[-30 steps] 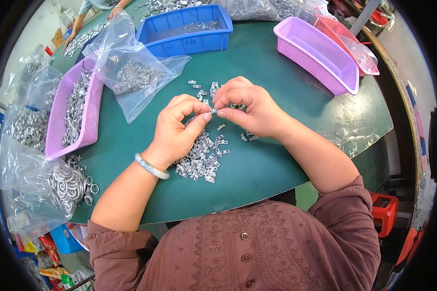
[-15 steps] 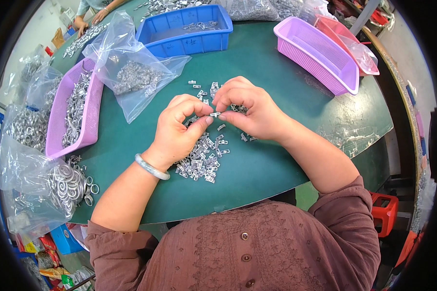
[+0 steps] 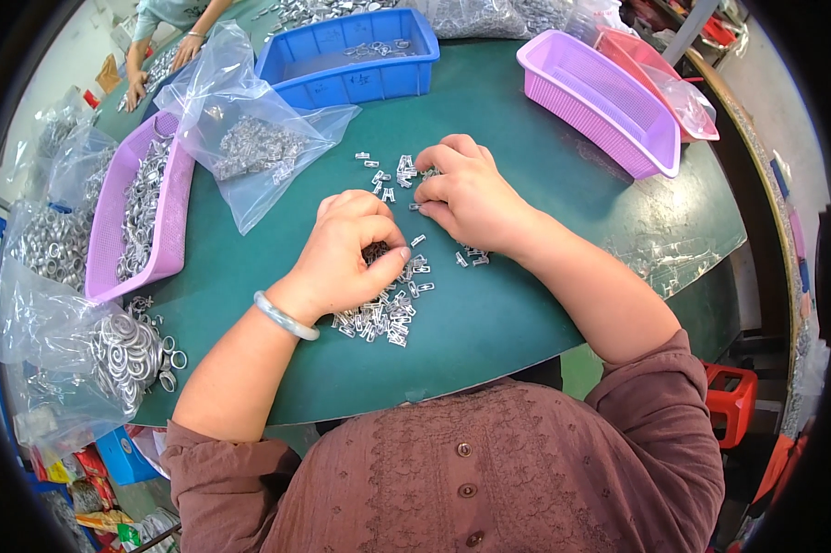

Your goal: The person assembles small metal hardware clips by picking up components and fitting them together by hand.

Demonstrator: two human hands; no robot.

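Note:
My left hand (image 3: 349,247), with a pale bangle (image 3: 288,319) on its wrist, hovers over a pile of small silver metal pieces (image 3: 379,318) shaped like slotted rectangles. Its thumb and forefinger are pressed together; whatever is between them is hidden. To its right and slightly farther off, my right hand (image 3: 475,195) pinches a small silver metal piece (image 3: 415,206) between thumb and fingers. More of these pieces (image 3: 406,170) lie just beyond the fingertips, and a few others (image 3: 472,256) show below the right palm, partly covered by it.
A clear plastic bag of small metal parts (image 3: 261,147) lies beyond my left hand, near a blue bin (image 3: 346,85). Purple baskets stand left (image 3: 171,235) and far right (image 3: 609,115). Metal rings (image 3: 130,355) spill at the left edge. Another person's hands (image 3: 187,51) work far left.
My hands have parted from the piece they met over. The left has drawn back toward the pile; the right has shifted slightly right with a piece. The other person's hands have moved.

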